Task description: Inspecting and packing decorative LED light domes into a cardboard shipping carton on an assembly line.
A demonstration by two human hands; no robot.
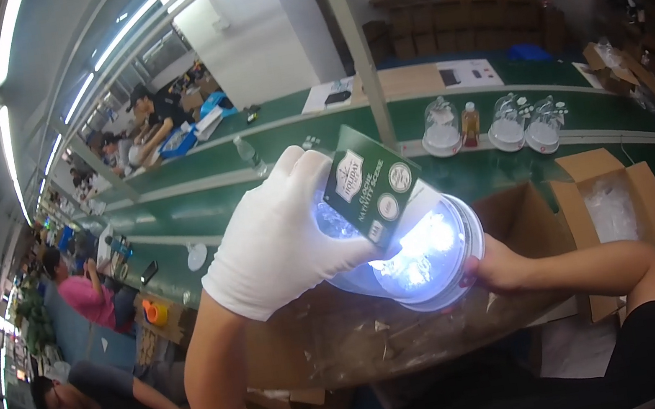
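A clear cloche with a glowing white base is held tilted in front of me, its domed end to the left and its base to the right. My left hand, in a white glove, is closed around the dome. A green card tag with white print lies against the dome, by the gloved fingers and thumb. My bare right hand grips the rim of the base from the right; some of its fingers are hidden behind it. Glare washes out the figures inside.
Below the cloche is a plastic-lined cardboard box; another open carton stands right. On the green bench are several cloches, an amber bottle and a clear bottle. A person is at lower left, others beyond.
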